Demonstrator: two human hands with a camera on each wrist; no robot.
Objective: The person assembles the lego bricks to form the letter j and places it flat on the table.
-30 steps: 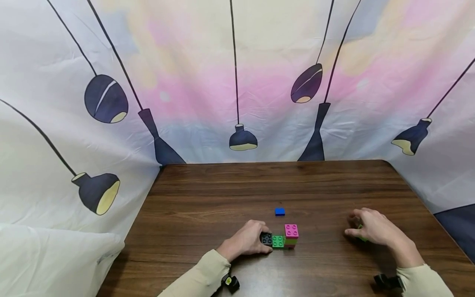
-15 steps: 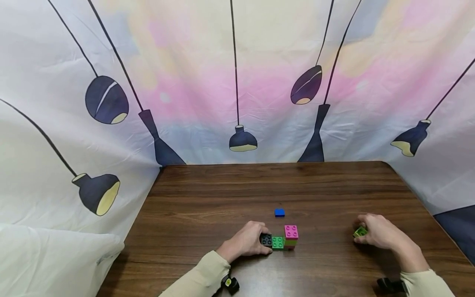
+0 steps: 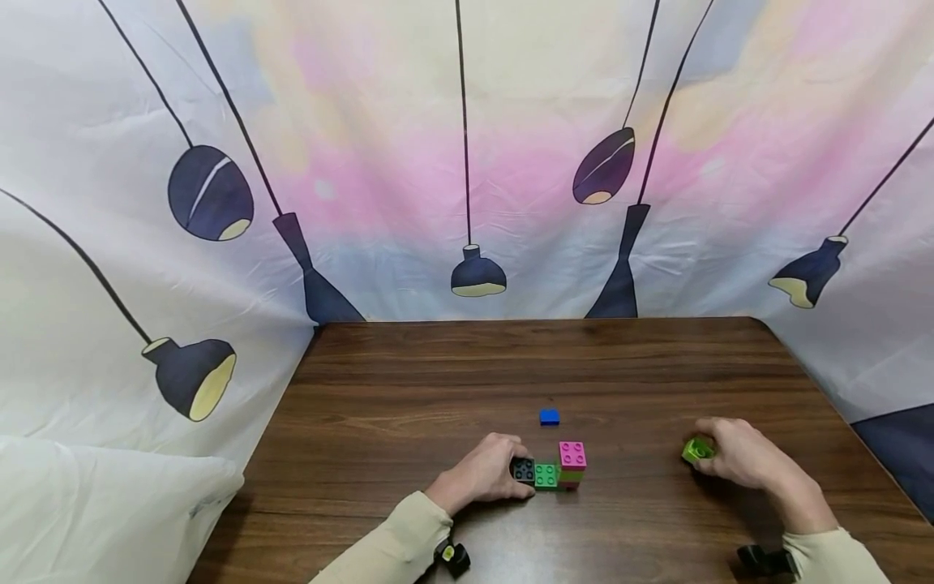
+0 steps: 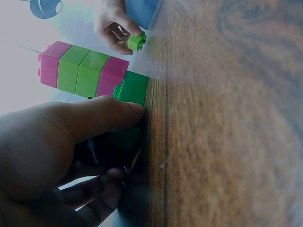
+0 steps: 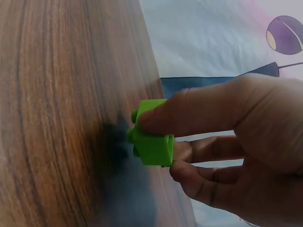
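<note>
My left hand (image 3: 483, 473) grips the black brick (image 3: 524, 470) at the left end of a joined row on the table. A green brick (image 3: 546, 476) adjoins it, and at the right end rises a stack (image 4: 84, 71) of pink and lime bricks, pink on top (image 3: 572, 456). In the left wrist view the thumb hides much of the black brick. Off to the right, my right hand (image 3: 746, 456) pinches a lime green brick (image 5: 154, 135) between thumb and fingers. This brick is held upside down just above the table, its studs facing the wood.
A flat blue brick (image 3: 550, 417) lies on the wooden table (image 3: 409, 373) behind the joined row. A hanging cloth (image 3: 394, 162) printed with lamps stands along the table's far edge. White fabric (image 3: 109, 511) bulges at the left edge.
My right hand has turned the lime brick, which now shows more beyond the fingertips and sits slightly further left. The left hand and joined bricks have stayed in place.
</note>
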